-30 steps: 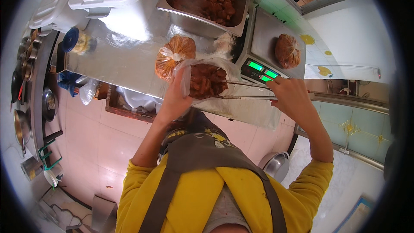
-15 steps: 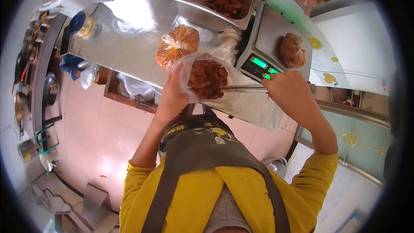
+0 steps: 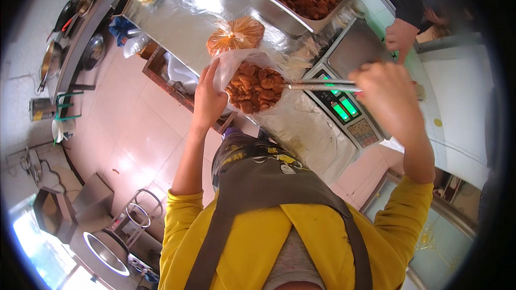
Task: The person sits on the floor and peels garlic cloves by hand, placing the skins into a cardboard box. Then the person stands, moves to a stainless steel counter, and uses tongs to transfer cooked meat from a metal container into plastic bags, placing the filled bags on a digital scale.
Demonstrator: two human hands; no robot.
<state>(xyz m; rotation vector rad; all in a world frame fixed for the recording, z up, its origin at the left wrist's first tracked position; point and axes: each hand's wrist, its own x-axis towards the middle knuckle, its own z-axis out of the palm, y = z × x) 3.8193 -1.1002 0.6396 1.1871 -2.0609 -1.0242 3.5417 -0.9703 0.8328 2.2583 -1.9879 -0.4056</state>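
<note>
Head view shows your left hand (image 3: 208,98) gripping the clear bag (image 3: 252,83) by its rim, holding the mouth open above the counter (image 3: 185,21), so your right hand (image 3: 388,96), clenched on metal tongs (image 3: 317,85), can reach its fried pieces

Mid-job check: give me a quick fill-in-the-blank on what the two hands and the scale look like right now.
1. The left hand holds open a clear ____ bag of fried pieces.
2. The right hand holds metal ____, whose tips reach into that bag.
3. The scale shows a ____ lit display.
4. Behind the open bag lies a tied bag, and beyond it a steel ____ of fried food.

Missing words: plastic; tongs; green; tray
</note>
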